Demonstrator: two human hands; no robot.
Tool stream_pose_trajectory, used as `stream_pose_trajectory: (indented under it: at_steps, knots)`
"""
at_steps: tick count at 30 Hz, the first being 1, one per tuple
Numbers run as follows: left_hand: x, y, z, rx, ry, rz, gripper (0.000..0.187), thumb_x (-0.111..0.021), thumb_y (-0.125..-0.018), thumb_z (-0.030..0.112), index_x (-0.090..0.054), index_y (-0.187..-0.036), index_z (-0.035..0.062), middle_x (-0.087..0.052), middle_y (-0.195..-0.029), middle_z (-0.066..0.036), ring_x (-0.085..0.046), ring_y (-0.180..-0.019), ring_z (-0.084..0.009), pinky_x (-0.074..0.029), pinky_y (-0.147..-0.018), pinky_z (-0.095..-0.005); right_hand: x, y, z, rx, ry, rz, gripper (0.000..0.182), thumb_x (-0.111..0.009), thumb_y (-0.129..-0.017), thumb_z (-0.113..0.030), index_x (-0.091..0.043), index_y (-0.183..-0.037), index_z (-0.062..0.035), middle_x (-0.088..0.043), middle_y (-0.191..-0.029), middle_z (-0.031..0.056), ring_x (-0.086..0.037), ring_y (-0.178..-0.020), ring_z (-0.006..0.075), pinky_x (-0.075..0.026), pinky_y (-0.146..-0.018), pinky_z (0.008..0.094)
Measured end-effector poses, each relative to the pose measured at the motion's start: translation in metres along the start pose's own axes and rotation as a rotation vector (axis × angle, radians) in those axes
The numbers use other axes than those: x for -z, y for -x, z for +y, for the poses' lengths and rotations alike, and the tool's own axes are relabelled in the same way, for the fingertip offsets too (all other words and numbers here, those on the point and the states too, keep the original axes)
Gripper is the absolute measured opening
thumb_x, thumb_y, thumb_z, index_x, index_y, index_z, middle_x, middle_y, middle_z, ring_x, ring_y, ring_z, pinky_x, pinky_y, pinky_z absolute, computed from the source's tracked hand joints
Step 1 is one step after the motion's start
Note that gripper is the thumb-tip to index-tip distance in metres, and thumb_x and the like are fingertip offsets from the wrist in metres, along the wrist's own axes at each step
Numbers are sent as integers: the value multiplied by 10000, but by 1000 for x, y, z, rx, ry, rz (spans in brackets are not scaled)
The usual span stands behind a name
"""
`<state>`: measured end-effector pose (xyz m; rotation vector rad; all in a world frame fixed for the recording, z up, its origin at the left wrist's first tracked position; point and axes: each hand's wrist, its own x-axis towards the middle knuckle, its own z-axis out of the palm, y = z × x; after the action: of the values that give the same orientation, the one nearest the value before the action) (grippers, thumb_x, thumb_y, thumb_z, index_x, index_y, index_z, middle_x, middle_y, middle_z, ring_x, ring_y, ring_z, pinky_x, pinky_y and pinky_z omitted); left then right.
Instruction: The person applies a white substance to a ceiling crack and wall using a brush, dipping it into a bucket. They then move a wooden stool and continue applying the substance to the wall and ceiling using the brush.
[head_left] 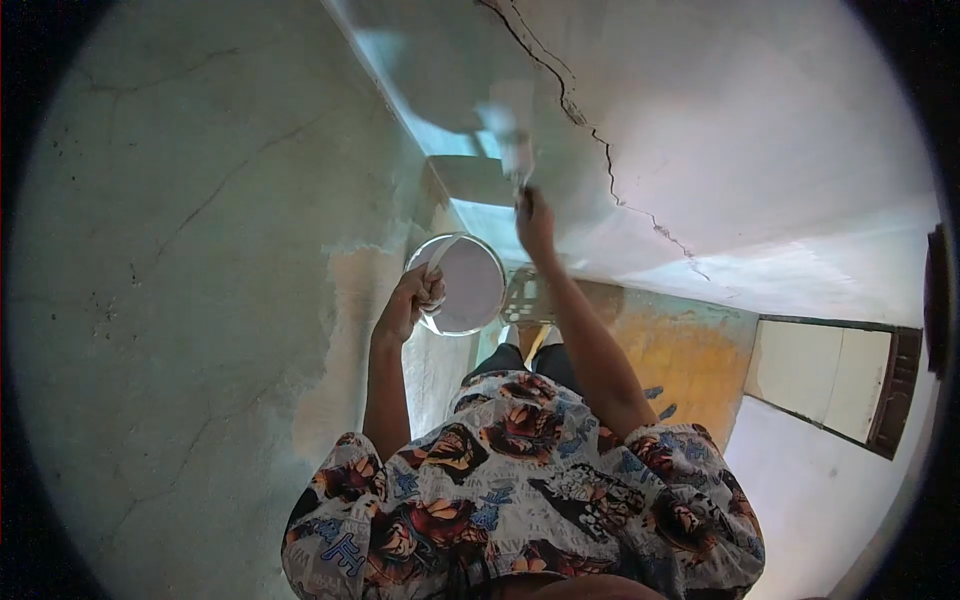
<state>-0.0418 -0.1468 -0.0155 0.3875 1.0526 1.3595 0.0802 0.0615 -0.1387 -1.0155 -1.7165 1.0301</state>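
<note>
My left hand [424, 292] is closed around the handle of a round white paint bucket [475, 285], which hangs in front of me with pale paint inside. A paintbrush [516, 152], smeared by motion, sticks up from my right hand [536, 222], whose fingers are wrapped round its handle. Its pale head overlaps the cracked wall [680, 130] ahead, close to the corner. Lighter, wet-looking patches show on the wall around the brush, and a dark shadow falls beside it.
A greenish wall [200, 220] with fine cracks rises at the left. Below the bucket is a perforated plastic surface [523, 297] near my feet. A yellow-orange patch [675, 360] marks the lower wall. A framed opening [830, 380] lies at the right.
</note>
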Motion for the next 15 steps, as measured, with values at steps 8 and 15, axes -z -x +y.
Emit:
stream_pose_trajectory:
  at_steps: [8,15]
  knots:
    - [1,-3,4,19,-20,-3,145,-449,-608,97,-366,-728,107,-284,-569,30,-219,-468,-77,-204,-427,-241,25,43,-19,-112,53,-156,164,-486,-901,-126,-549,-991,-4,-598,-820,246,-592,-774,406,-453,-649,451]
    - [6,-4,12,64,-115,-46,58,-378,-692,49,-355,-727,88,-299,-577,26,-228,-460,-58,-165,-415,-229,29,-64,-124,214,-21,-49,134,-498,-890,-87,-483,-1002,-16,-582,-762,237,-583,-716,415,-443,-578,462]
